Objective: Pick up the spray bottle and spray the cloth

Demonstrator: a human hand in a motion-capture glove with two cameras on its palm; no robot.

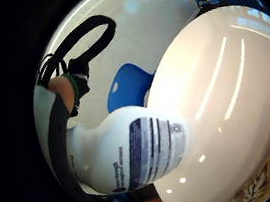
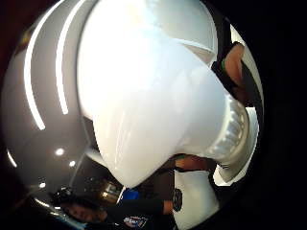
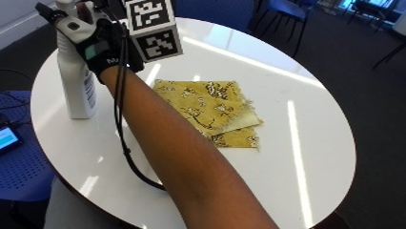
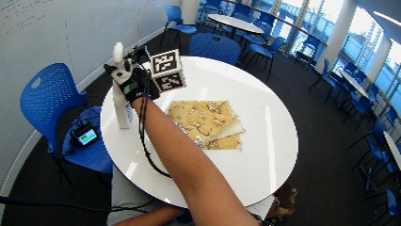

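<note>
**Gloved hand on upright spray bottle; cloth lies apart**

Landmark: the round white table.

The white spray bottle stands upright on the table, near its edge on the side of a blue chair. A printed label shows on its lower body. The gloved right hand is at the bottle's neck and head, fingers curled round that upper part; the grasp reads as closed on the bottle. Both palm views are filled with the bottle's white body and ribbed collar, close against the palm. Whether a finger rests on the trigger cannot be told.

The yellow patterned cloth lies folded and flat near the table's middle, apart from the bottle. The person's forearm crosses one corner of it in the outside view.

A small lit device lies on the blue chair's seat, beside the table's edge.
</note>
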